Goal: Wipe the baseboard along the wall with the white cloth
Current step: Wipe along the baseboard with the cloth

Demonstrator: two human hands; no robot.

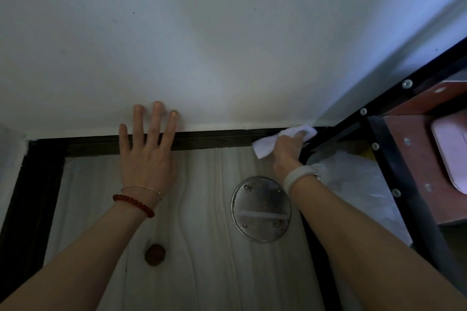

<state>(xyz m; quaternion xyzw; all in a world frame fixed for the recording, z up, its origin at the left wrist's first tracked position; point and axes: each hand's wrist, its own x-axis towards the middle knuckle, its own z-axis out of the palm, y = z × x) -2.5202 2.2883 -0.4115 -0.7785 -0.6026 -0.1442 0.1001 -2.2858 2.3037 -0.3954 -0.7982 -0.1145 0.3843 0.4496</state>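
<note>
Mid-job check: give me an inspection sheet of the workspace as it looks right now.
Surface: pale wood-grain floor meets white wall.
Job's things: dark baseboard along the wall; white cloth pressed on its right end.
Clutter: round metal floor plate; small brown ball; clear plastic.
Grippers: right hand grips the cloth; left hand flat, fingertips on the wall.
Cables: nothing seen.
Surroundings: black metal frame with reddish panel at right.

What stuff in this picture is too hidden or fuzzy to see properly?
- Head view: right hand covers its own fingers and part of the white cloth.
- Baseboard disappears behind the black frame at right.
- Small brown lump on the floor: too dim to identify.
</note>
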